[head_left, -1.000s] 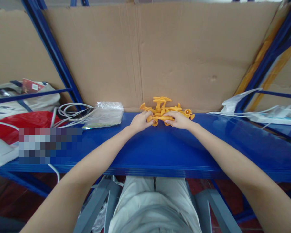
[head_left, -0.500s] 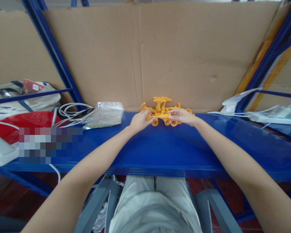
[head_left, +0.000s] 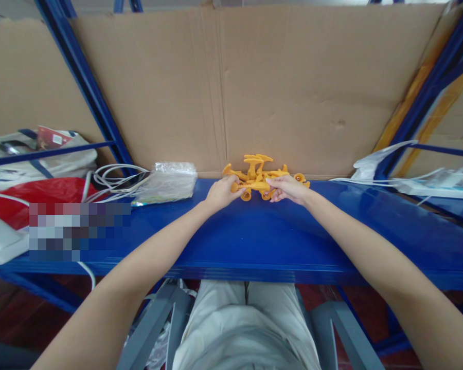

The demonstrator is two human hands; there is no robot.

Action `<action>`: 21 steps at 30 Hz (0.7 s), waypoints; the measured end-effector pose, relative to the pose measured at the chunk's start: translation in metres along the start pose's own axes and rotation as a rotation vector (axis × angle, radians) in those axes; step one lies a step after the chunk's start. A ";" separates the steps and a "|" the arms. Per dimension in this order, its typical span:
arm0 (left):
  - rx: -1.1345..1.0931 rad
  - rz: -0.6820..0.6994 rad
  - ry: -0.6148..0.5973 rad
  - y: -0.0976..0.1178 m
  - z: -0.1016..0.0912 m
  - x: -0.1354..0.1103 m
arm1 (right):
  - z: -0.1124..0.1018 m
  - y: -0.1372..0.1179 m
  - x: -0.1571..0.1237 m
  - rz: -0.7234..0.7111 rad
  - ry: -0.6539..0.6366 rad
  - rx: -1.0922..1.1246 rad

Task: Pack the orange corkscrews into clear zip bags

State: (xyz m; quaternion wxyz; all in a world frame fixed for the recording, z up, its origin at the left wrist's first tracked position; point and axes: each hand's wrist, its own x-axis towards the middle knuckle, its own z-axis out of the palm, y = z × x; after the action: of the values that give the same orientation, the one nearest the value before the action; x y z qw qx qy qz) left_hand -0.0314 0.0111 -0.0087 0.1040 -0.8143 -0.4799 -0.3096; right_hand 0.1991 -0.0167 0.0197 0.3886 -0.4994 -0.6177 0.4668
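My left hand (head_left: pixel 223 191) grasps 1 yellow toy (head_left: pixel 257 185); I cannot tell whether my right hand (head_left: pixel 291 188) does. Far left of the fingers: bag (head_left: pixel 67 162) containing red packet (head_left: pixel 48 136).

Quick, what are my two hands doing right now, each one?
Left hand: closed, holding a yellow plastic piece.
Right hand: partly curled at that piece's other end; whether it grips cannot be told.

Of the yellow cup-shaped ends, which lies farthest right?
The yellow cup just beyond the right hand; the other two clearly showing sit left of that hand.
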 end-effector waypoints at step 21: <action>-0.221 -0.018 0.002 -0.002 -0.008 0.005 | -0.009 0.014 0.011 -0.555 -0.005 -0.328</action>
State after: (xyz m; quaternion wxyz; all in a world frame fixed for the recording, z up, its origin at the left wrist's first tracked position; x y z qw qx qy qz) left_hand -0.0352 0.0119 0.0004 0.0113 -0.8163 -0.4499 -0.3622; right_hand 0.2090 -0.0031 0.0085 0.4138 -0.3668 -0.7984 0.2383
